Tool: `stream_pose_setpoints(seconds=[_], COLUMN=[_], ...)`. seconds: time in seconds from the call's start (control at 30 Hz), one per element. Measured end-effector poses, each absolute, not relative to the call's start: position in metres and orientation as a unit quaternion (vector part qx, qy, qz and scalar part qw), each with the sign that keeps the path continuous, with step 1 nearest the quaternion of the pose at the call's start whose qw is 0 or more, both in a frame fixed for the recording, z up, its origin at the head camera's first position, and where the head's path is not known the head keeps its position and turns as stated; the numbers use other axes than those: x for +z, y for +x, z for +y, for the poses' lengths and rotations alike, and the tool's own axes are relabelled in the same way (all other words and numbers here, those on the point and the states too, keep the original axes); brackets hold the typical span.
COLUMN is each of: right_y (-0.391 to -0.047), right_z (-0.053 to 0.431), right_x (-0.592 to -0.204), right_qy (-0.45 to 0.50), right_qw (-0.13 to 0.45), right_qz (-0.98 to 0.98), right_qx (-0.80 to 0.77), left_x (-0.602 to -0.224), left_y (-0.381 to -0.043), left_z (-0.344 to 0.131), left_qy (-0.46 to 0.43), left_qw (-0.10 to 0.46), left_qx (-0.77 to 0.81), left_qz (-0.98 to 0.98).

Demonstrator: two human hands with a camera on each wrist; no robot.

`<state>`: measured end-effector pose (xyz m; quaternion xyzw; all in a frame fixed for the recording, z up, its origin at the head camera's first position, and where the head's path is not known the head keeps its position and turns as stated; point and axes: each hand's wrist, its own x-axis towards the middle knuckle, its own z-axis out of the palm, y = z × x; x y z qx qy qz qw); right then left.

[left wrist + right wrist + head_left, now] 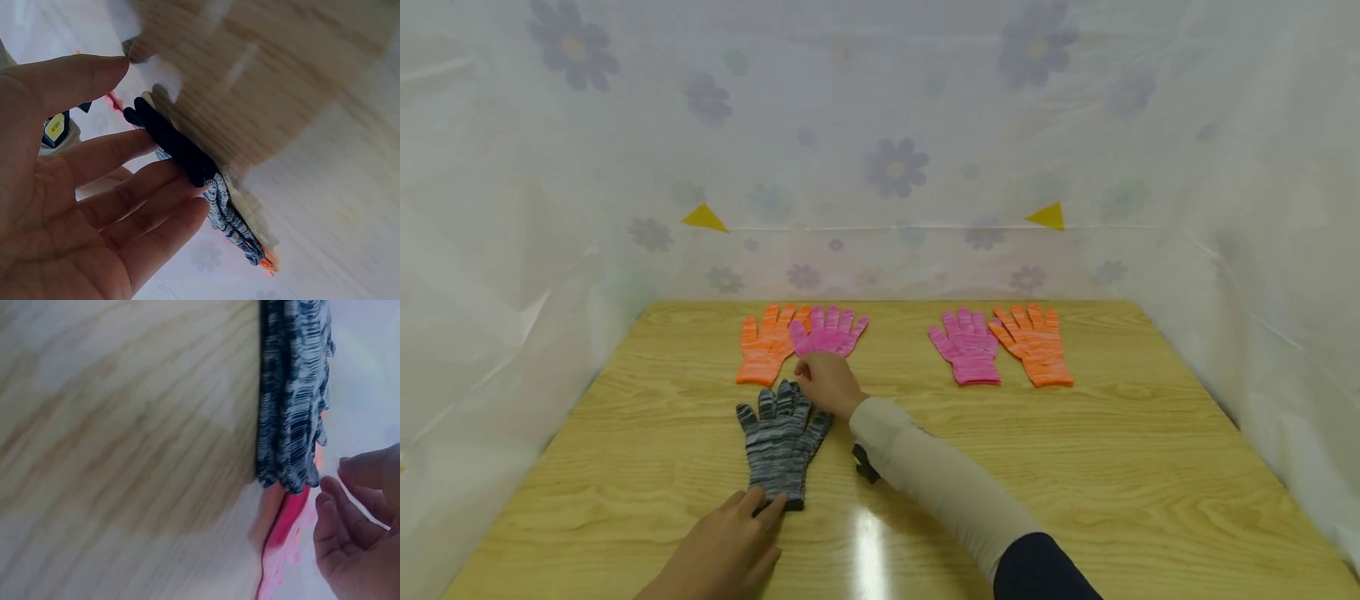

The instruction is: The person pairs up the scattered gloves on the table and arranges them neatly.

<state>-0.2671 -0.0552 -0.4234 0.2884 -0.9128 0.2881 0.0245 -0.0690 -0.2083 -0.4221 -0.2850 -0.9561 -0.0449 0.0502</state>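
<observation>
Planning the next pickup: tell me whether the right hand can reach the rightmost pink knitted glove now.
Likely yes: the right hand seems to hold nothing, and no object shows on the wood-grain tabletop between it and that pink knitted glove.

- And it's a screened-off booth here, though home, lab or workshop around it, there's no telling!
- Across the back hangs a pale flower-print sheet [820,179]!
- Closing the sides, a left sheet [482,208] and a right sheet [1277,208]!
- Two yellow triangles [703,218] dot the backdrop!
- And between the sheets, a wood-grain table [1150,475]!
</observation>
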Motion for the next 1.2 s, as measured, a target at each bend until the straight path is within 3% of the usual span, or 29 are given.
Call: stream_pose_setpoints(seconds=[0.3,0.7,1.0,1.2], right_y=[-0.254,-0.253,-0.259,-0.259], right_z=[-0.075,-0.074,-0.071,-0.066], right_x=[-0.409,-0.415,-0.420,-0.419], right_qy=[0.365,0.336,0.330,0.301], right_qw=[0.010,-0.071,0.009,0.029], right_qz=[-0.914,-0.925,-0.909,-0.911], right_qx=[0.178,0.162,0.256,0.281], left_x=[-0.423,-0.420,-0.419,-0.420], left_y=[-0.068,-0.070,-0.069,-0.068], left_z=[-0.208,-0.205,-0.204,-0.205], left_qy=[-0.286,-0.278,-0.271,-0.270], left_qw=[0.052,0.024,0.032,0.036], left_qx=[-0.043,-0.042,-0.045,-0.042], left_qz=[-0.956,-0.959,-0.961,-0.961])
